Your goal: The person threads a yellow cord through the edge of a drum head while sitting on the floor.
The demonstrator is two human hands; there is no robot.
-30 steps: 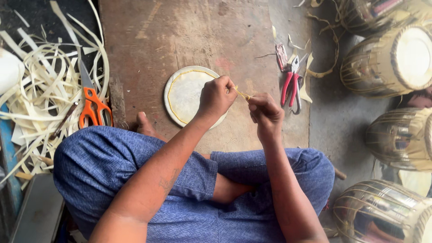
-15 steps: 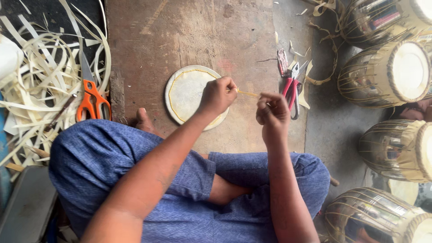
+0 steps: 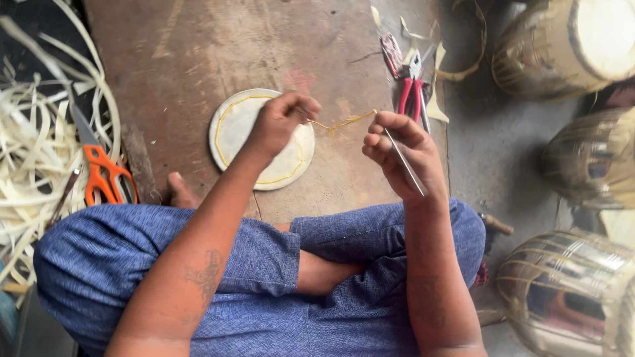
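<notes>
Over brown floor, left hand (image 3: 281, 122) pinches yellow thread (image 3: 340, 122) above the round disc (image 3: 261, 139), right hand (image 3: 400, 155) clamps a thin needle (image 3: 403, 162), its lower end hidden behind the palm, hands now wider apart than before.
</notes>
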